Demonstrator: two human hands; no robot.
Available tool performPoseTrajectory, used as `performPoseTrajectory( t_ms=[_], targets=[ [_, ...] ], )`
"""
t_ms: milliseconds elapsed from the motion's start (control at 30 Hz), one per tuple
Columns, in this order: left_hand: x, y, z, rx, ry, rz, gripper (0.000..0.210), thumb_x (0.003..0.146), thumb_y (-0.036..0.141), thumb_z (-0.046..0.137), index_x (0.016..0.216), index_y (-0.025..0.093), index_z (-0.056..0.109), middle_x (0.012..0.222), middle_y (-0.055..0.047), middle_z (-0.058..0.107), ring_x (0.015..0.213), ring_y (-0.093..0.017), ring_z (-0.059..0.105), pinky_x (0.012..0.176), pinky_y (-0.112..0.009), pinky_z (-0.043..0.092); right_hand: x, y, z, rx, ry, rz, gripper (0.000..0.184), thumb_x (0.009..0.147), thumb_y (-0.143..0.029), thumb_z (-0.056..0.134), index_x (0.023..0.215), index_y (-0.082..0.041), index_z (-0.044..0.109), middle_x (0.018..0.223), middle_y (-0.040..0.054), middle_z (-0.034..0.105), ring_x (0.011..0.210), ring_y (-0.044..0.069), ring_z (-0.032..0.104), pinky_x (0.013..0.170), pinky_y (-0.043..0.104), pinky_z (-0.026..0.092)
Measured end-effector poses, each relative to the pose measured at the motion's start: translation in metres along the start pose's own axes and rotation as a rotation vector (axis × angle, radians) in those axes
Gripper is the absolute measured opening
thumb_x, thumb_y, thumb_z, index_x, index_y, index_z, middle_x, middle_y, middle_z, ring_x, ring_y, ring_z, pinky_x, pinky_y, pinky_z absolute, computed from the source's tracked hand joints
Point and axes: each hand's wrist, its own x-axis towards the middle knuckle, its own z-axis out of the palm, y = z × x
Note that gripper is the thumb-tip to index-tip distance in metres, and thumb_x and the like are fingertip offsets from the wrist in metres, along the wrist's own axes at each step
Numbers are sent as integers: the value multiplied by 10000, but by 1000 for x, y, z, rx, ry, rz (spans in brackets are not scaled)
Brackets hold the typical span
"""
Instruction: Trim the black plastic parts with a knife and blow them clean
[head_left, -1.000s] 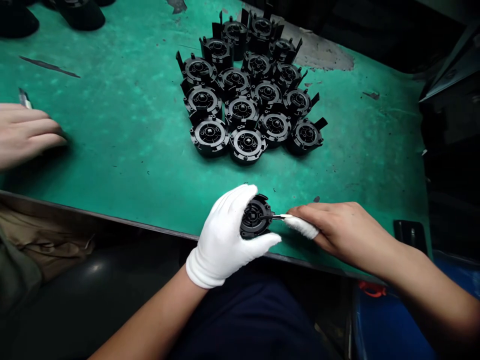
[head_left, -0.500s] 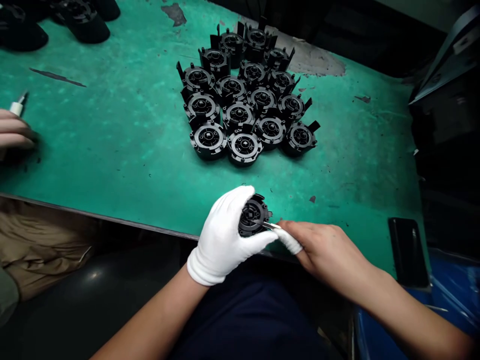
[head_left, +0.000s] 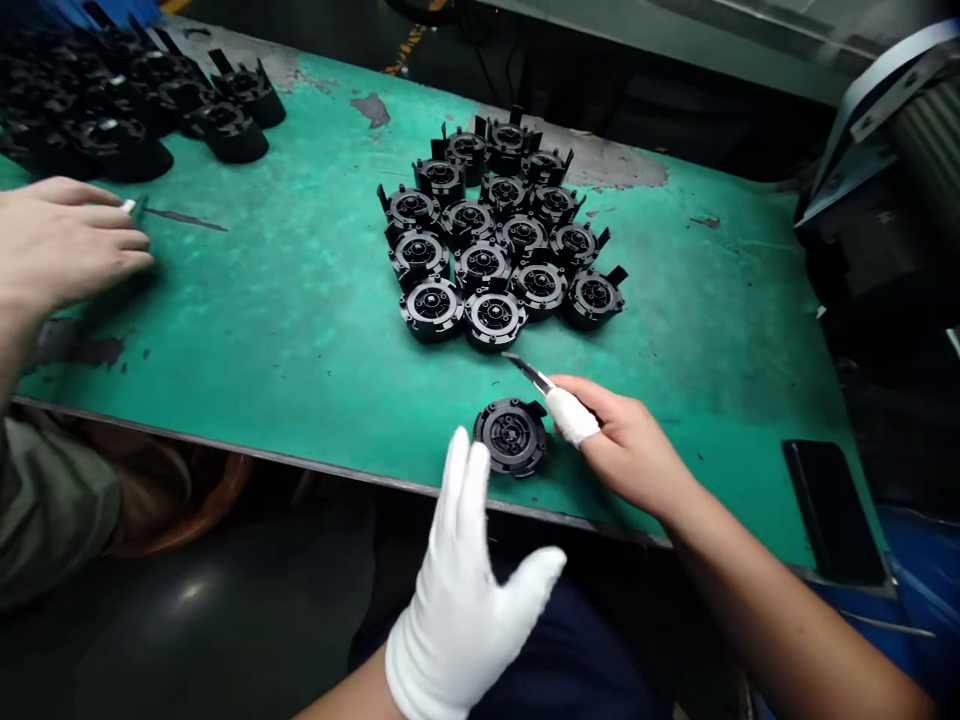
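My left hand (head_left: 472, 590) wears a white glove and is open, thumb spread from the fingers. Its fingertips are at the lower left edge of a round black plastic housing (head_left: 512, 437) that lies flat near the table's front edge; whether they touch it I cannot tell. In my right hand (head_left: 611, 425), which has white wrapping on the thumb, is a slim craft knife (head_left: 531, 372). The blade points up and left, above the housing and clear of it. Beyond the blade stands a cluster of similar black housings (head_left: 484, 262), several with upright tabs.
A co-worker's hand (head_left: 75, 240) rests over the green table (head_left: 300, 330) at the left. More black housings (head_left: 232, 130) stand behind that hand. A black phone (head_left: 834, 512) lies at the right edge, and dark equipment (head_left: 870, 230) stands beyond it.
My left hand has let go of the housing and drawn back toward me, opening. My right hand has lifted the knife off the housing. The view has shifted, showing more of the left-hand housings.
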Motion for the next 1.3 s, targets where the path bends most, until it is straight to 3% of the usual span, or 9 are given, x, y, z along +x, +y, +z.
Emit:
performPoseTrajectory(
  t_ms=[167, 267, 400, 767, 900, 1000, 1100, 1200, 1300],
  targets=[
    [44, -21, -3, -46, 7, 102, 1044, 798, 530, 758, 1574, 142, 177, 1617, -188, 289, 1498, -331, 304, 1235, -507, 320, -18, 4, -30, -334, -188, -108, 354, 970, -208, 485, 1269, -290, 656, 1248, -10, 722, 1077, 204, 692, 910, 308, 521],
    [65, -31, 0, -14, 6, 188, 989, 781, 562, 765, 1533, 152, 271, 1557, -180, 398, 1466, -325, 367, 1226, -506, 338, -24, 6, -28, -508, -269, -78, 369, 987, -235, 458, 1307, -306, 628, 1218, 17, 732, 1039, 253, 708, 886, 392, 552],
    [71, -35, 2, -22, -2, 191, 890, 769, 552, 779, 1463, 174, 371, 1452, -155, 514, 1393, -308, 467, 1196, -491, 388, -33, 7, -22, -594, -280, -29, 401, 974, -214, 468, 1347, -290, 597, 1199, 48, 734, 1020, 286, 714, 867, 443, 573],
    [69, -34, 5, -82, 25, 174, 830, 764, 529, 797, 1425, 210, 409, 1438, -137, 527, 1381, -310, 481, 1185, -511, 400, -55, -3, -9, -333, -238, -3, 423, 945, -147, 475, 1321, -284, 614, 1258, -3, 719, 1084, 224, 704, 917, 359, 568],
    [67, -33, 6, -99, 66, 203, 803, 743, 533, 813, 1377, 208, 441, 1423, -148, 542, 1373, -318, 489, 1184, -533, 393, -57, -2, -4, -406, -183, 40, 436, 957, -168, 441, 1359, -234, 598, 1327, 57, 678, 1148, 275, 673, 973, 429, 538],
    [67, -32, 6, -117, 85, 203, 739, 734, 537, 819, 1304, 209, 481, 1416, -151, 550, 1343, -321, 521, 1162, -534, 421, -54, -6, -4, -367, -239, 70, 419, 962, -187, 435, 1337, -223, 617, 1239, 84, 720, 1071, 295, 697, 932, 430, 534],
    [68, -31, 8, -121, 119, 168, 681, 714, 529, 837, 1221, 211, 511, 1408, -149, 561, 1330, -321, 535, 1144, -529, 442, -50, -15, -3, -139, -309, 125, 314, 980, -233, 462, 1203, -285, 678, 1056, 17, 764, 935, 238, 711, 813, 329, 526],
    [60, -26, 10, -118, 176, 100, 551, 766, 471, 813, 1149, 204, 520, 1452, -161, 526, 1359, -313, 511, 1150, -525, 435, -46, -19, 10, 136, -184, 221, 230, 1004, -307, 471, 1133, -269, 657, 977, -10, 738, 883, 190, 674, 755, 266, 496],
    [33, -15, 10, -94, 137, 43, 561, 864, 386, 726, 1318, 178, 470, 1560, -188, 393, 1430, -308, 431, 1164, -525, 422, -35, -17, 30, 257, 11, 265, 277, 1026, -406, 452, 1180, -240, 611, 951, -5, 705, 856, 172, 637, 732, 247, 483]
  ],
)
